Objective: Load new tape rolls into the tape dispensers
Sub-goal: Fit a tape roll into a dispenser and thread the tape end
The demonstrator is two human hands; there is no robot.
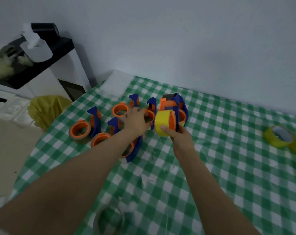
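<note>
Gripping loaded dispenser [171, 104] in my right hand [179, 138] | left hand [135, 120] at empty dispenser [151, 106], grip unclear | other empties, yellow rolls [277, 136] waiting.

A green-and-white checked cloth [228, 167] covers the table. At the upper left, a black-topped white cabinet [63, 46] carries a white tissue holder [39, 52]. Below it stands a yellow-lined bin [45, 109].
</note>
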